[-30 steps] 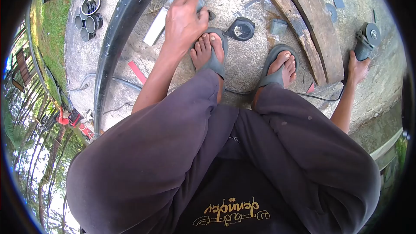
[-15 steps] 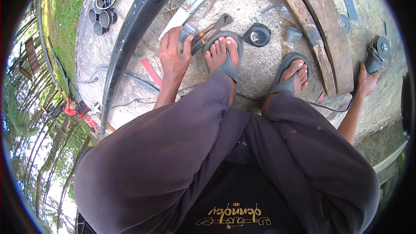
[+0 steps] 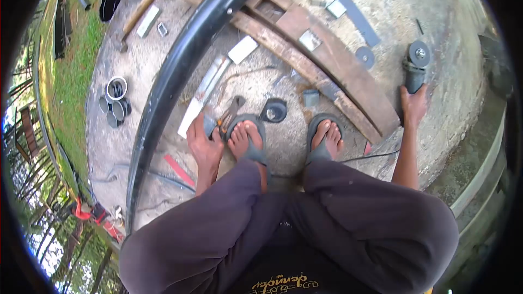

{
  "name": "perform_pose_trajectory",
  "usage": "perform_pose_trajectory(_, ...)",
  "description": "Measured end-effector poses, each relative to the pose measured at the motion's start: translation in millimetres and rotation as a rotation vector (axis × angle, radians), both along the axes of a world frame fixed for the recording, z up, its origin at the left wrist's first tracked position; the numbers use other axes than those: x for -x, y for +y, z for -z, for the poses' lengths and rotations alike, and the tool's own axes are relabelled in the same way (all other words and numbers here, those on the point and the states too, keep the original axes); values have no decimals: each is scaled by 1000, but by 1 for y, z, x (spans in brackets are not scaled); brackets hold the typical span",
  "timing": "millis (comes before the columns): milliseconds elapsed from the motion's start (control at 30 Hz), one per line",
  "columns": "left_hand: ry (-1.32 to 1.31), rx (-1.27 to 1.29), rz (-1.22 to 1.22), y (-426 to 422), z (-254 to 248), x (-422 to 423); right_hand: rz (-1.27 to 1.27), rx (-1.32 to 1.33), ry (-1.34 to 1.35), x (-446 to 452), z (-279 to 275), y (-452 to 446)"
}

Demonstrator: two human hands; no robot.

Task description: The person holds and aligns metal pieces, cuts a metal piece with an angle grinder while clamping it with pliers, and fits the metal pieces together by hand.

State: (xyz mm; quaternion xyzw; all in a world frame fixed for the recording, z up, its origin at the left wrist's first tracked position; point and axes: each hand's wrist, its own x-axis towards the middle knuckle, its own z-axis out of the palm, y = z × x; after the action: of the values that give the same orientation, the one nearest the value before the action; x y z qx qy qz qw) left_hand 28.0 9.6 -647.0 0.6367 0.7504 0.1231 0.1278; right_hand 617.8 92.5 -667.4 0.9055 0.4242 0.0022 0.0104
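Observation:
My right hand is wrapped around the body of an angle grinder, whose disc points away from me. My left hand is low by the near end of a long pale metal bar. Its thumb and fingers are around a small grey metal piece, partly hidden by them. Just beside that hand lie pincers with orange-marked handles, next to my sandalled foot. A round black case sits between my feet.
A thick black pipe arches across the left. Wooden planks lie ahead, with a loose cutting disc beyond them. Cut pipe rings, a hammer and a red strip lie on the concrete. The grinder's cord runs behind my feet.
The view has tilted forward, so the ground appears lower and more of the far side shows. Both hands keep nearly the same places, with the grinder still in my right hand.

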Motion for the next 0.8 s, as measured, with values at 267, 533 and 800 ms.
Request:
perform_pose_trajectory(267,-15,118,-8,19,-11,11,7,-53,80,10,-9,3)
perform_pose_trajectory(533,11,59,99,46,-42,-16,0,-55,74,14,-12,5)
perform_pose_trajectory(800,-247,-155,582,187,-94,-107,33,-37,90,20,-17,7)
